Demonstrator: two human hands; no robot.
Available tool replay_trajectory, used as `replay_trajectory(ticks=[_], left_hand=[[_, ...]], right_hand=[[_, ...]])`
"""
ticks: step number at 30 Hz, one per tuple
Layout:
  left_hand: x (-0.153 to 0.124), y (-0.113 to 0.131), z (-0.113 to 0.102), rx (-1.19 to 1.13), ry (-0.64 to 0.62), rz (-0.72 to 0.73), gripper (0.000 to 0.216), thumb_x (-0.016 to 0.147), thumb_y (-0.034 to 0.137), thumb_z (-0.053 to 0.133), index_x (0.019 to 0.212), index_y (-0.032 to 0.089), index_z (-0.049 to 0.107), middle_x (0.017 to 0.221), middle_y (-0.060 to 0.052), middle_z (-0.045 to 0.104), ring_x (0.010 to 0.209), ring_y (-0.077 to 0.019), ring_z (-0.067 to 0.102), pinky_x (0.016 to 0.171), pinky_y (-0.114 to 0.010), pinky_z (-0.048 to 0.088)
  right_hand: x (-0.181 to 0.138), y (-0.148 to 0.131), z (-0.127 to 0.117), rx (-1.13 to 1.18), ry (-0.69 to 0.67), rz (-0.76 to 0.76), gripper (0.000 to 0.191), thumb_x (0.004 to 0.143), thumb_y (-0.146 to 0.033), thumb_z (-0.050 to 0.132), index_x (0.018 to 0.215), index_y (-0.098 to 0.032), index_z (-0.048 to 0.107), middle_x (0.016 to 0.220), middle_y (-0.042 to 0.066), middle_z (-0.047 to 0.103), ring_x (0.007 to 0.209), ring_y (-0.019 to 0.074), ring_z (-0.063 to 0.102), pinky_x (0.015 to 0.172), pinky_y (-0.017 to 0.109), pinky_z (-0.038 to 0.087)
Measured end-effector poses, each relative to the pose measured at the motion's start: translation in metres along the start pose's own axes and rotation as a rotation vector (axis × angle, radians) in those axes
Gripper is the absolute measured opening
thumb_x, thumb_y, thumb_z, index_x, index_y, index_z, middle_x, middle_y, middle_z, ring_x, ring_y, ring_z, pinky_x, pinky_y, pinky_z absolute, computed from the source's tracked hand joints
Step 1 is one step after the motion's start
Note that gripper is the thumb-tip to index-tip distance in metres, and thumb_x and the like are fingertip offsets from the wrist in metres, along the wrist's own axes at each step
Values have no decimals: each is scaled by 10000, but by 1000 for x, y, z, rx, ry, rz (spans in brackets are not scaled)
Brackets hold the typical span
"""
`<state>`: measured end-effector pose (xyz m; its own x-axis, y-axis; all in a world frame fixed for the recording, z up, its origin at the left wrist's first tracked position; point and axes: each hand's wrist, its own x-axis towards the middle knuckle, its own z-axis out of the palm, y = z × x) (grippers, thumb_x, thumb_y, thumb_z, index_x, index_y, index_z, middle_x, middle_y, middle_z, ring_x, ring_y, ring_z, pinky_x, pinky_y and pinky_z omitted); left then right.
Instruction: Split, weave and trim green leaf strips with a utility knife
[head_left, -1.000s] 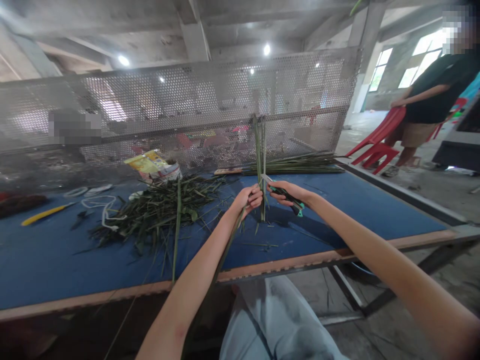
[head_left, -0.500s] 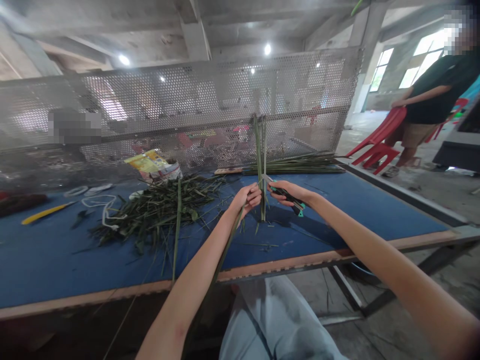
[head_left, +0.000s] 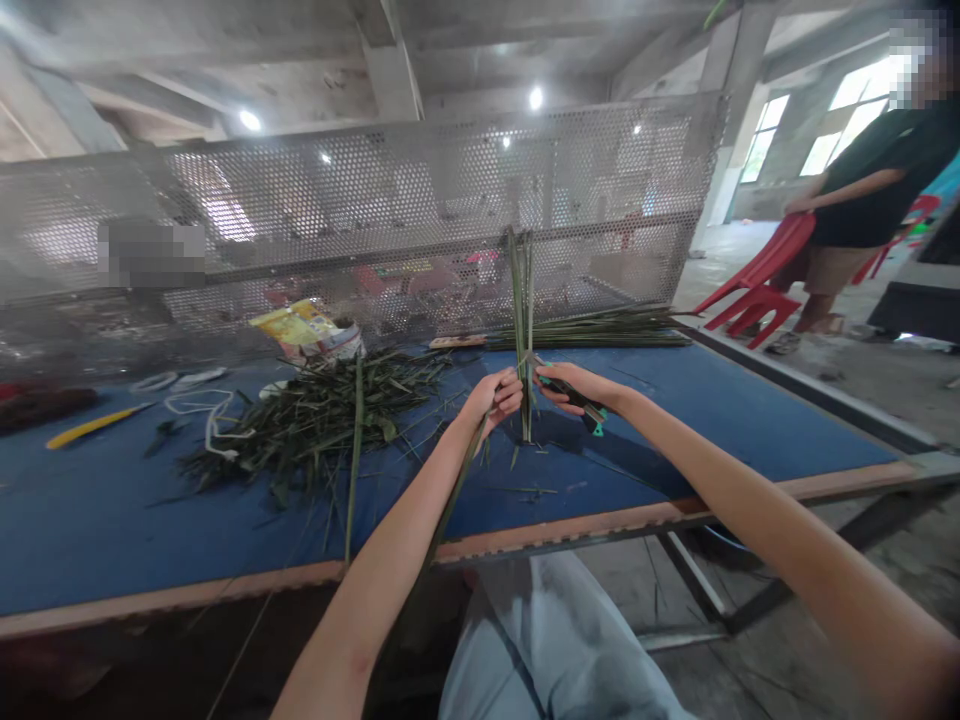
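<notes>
My left hand (head_left: 496, 398) is closed around a long green leaf strip (head_left: 456, 487), which trails down past my forearm and over the table's front edge. In my right hand (head_left: 583, 380) is a black and green utility knife (head_left: 571, 392), its blade toward my left fingers. Between the hands, several long leaf strips (head_left: 519, 285) stand upright in front of the mesh; what supports them is hard to make out. The blade tip is close to these strips, and whether it touches them I cannot tell. To the left lies a heap of cut leaf pieces (head_left: 322, 430).
A blue-topped table (head_left: 637, 450) lies under the hands, with a perforated metal screen (head_left: 420, 210) behind. On it are a leaf bundle (head_left: 600, 328), yellow bag (head_left: 300, 325), white cord (head_left: 214, 420) and yellow-handled tool (head_left: 94, 427). A person (head_left: 877, 190) stands right, by red chairs (head_left: 765, 265).
The knife in my right hand has tilted slightly, its rear end shifting a little to the left. My left hand stays in place on the leaf strip.
</notes>
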<state>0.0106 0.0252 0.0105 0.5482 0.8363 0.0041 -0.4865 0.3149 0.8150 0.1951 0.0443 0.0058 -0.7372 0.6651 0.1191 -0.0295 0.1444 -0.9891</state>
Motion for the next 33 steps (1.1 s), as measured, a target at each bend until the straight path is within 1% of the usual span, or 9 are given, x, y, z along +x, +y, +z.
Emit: replay_trajectory(ticks=[5,9,14,22,26,29,33], left_hand=[[2,-1,-2,43,-25,22,394,957,179,223,574,183,316,393,69,219,302,-58,236,340,-187,215],[4,-4,-5,86,-38,46,387,955,186,249,579,177,337,401,68,233,309,-57,242,342,-184,219],[6,-5,-6,99,-44,59,372,953,203,277,588,178,344,409,72,227,315,-60,244,344,-185,222],[5,-5,-6,66,-27,52,360,948,206,292,592,183,340,418,74,213,321,-63,237,346,-183,231],[5,-5,-7,102,-50,57,362,947,218,302,589,180,346,416,72,223,323,-60,238,348,-181,228],[5,-6,-7,132,-41,72,354,943,225,325,593,177,348,423,72,235,328,-56,239,353,-174,232],[5,-6,-6,141,-44,70,376,951,203,273,584,173,351,412,71,229,323,-55,234,352,-176,221]], right_hand=[[1,2,0,7,8,2,257,948,-377,382,798,-172,421,439,-95,382,254,58,376,258,161,300],[0,3,0,1,19,-7,259,951,-373,373,796,-172,426,444,-94,378,258,56,374,266,160,301],[-1,0,0,20,-41,-5,274,963,-370,342,791,-171,421,459,-95,364,269,44,362,288,152,302],[0,2,0,1,-6,-13,254,958,-367,357,808,-171,418,446,-95,376,264,54,371,273,159,289],[-1,1,1,12,-22,-4,259,962,-366,342,808,-172,418,448,-95,366,267,48,355,281,154,283],[-1,1,1,44,-39,9,261,965,-368,332,820,-171,422,465,-95,367,267,41,340,290,155,291],[2,5,1,41,-21,14,250,961,-360,342,816,-172,420,447,-97,370,262,53,357,282,163,292]])
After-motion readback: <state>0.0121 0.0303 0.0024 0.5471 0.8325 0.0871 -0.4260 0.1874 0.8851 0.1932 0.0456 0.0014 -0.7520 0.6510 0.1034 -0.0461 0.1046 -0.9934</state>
